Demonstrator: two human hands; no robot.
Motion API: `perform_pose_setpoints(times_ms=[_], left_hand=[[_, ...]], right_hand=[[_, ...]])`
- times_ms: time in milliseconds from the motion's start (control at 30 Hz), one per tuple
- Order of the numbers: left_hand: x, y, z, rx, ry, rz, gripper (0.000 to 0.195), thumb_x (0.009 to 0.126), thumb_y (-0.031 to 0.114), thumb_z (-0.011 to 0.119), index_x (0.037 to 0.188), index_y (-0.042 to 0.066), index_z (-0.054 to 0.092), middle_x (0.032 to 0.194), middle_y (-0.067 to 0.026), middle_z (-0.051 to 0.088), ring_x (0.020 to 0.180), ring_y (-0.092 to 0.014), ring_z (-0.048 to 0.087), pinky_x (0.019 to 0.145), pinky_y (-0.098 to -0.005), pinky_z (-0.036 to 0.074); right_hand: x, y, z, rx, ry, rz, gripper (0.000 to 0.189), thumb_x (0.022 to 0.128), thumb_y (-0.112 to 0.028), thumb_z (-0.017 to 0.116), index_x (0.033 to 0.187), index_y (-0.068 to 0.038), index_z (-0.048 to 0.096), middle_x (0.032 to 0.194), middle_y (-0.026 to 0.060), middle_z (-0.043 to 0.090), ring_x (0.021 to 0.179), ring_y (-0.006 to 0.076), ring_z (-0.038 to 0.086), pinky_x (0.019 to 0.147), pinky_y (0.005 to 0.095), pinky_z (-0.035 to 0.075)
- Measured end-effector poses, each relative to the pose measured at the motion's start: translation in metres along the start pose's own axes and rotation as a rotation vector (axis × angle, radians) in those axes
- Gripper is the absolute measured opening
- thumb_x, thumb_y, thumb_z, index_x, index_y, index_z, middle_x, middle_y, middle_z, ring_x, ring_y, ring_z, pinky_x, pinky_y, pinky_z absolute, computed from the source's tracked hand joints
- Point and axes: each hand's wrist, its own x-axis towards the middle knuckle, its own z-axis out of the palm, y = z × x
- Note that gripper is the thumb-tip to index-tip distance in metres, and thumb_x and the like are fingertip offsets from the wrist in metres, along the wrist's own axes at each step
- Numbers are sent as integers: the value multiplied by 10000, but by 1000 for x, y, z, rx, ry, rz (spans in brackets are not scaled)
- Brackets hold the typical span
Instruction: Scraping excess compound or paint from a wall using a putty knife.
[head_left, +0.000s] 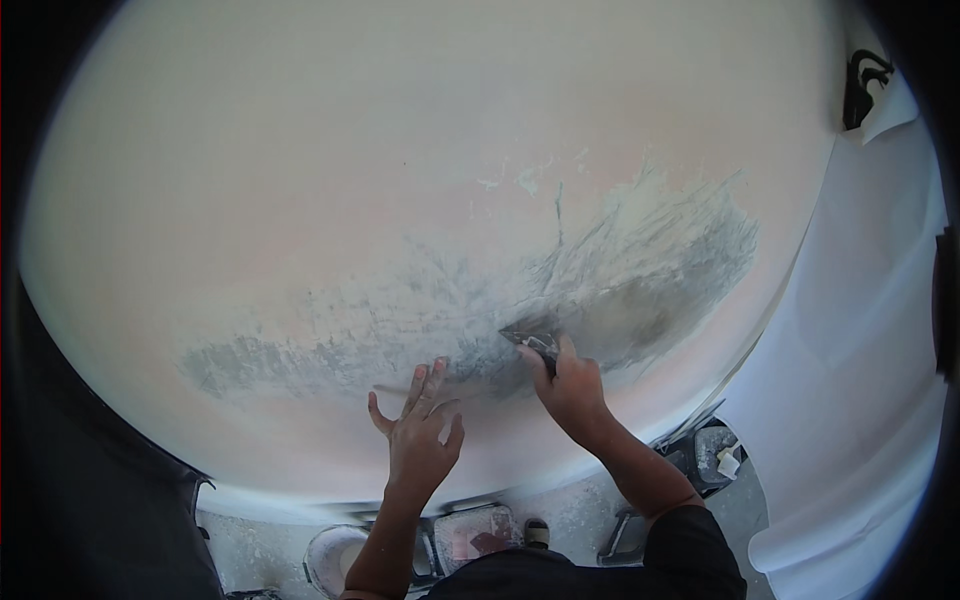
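Observation:
My right hand (574, 386) grips a putty knife (536, 341), its dark blade lying against a grey patch (641, 307) on a large, pale curved panel (322, 172). Smeared filler clings to the blade. Streaky grey and cream scrape marks spread left and up from the knife. My left hand (420, 427) holds nothing. Its fingers are spread, with the tips at the lower edge of the grey patch, left of the knife. Whether those fingertips press on the panel cannot be told for certain. Pale dust coats them.
White sheeting (840, 300) hangs along the right side. Dark covering (97, 450) lies at the left. Below the panel's lower edge are a round bucket (330, 555), a dusty stool-like item (480, 532), another dusty surface (712, 450) and a shod foot (537, 532) on the spattered floor (255, 544).

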Motion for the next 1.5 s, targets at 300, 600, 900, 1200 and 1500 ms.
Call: perform_pose_setpoints(times_ms=[300,600,900,1200,1500], left_hand=[[-2,-1,-1,3,-11,-12,58,820,135,673,844,157,722,1504,9,459,1422,-186,375,1105,-662,-61],[3,3,-1,-4,-12,-15,55,818,145,679,852,157,721,1497,1,468,1425,-195,372,1105,-661,-73],[6,10,7,35,17,-59,85,814,154,686,884,155,733,1477,-39,490,1415,-220,390,1117,-641,-87],[4,30,19,72,47,-194,106,802,144,690,894,136,742,1479,-108,476,1431,-304,355,1124,-641,-45],[4,31,34,133,124,-211,79,803,130,688,864,118,737,1447,-137,503,1426,-321,361,1141,-610,-28]], right_hand=[[12,11,-3,77,139,-104,369,946,-363,631,899,-14,521,598,196,604,571,411,640,512,459,514],[3,7,4,60,6,-34,387,940,-383,634,920,-15,514,644,222,613,631,428,652,556,482,524],[3,26,-4,82,156,-5,274,931,-219,675,959,41,595,797,195,699,710,335,709,602,373,531],[13,47,-26,112,263,46,243,913,-197,691,956,28,610,774,167,695,697,287,709,614,342,524],[19,58,-24,199,263,94,317,877,-255,735,927,22,590,777,168,698,711,302,716,624,361,534]])
